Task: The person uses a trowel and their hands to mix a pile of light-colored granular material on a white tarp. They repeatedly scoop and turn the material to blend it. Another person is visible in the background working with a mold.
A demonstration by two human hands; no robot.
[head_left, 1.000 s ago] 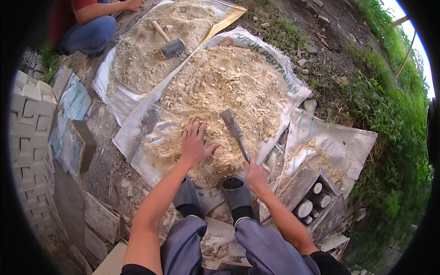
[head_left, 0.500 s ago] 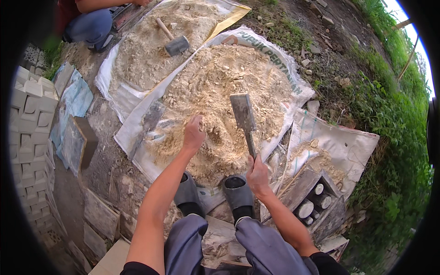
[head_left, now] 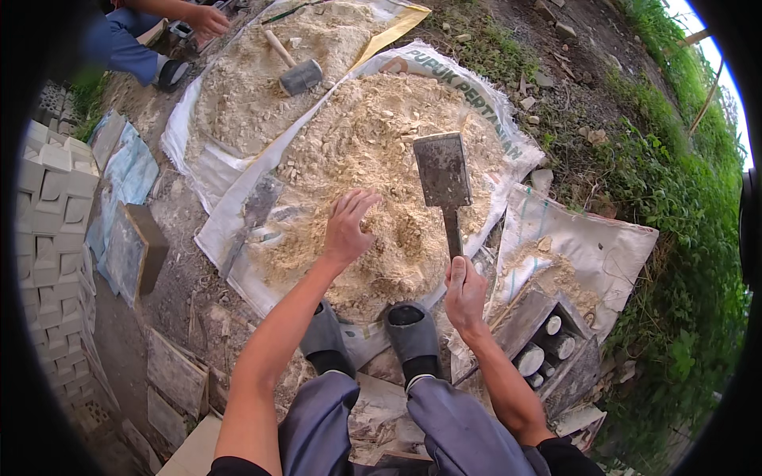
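Flat-bladed tool [head_left: 443,170] has turned broadside; with my right hand [head_left: 467,293] clamped on its handle [head_left: 452,230], I'd keep my open left hand [head_left: 348,230] clear.

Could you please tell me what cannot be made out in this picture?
Head view: handle end of the scraper, hidden by the right grip.
Head view: palm of the left grip, hidden behind its own back.
Head view: head of another person, cut off by the edge.
Head view: middle of the near sack, buried under powder.

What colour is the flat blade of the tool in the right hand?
The blade is mostly dark grey, with paler specks; the head view shows it best.
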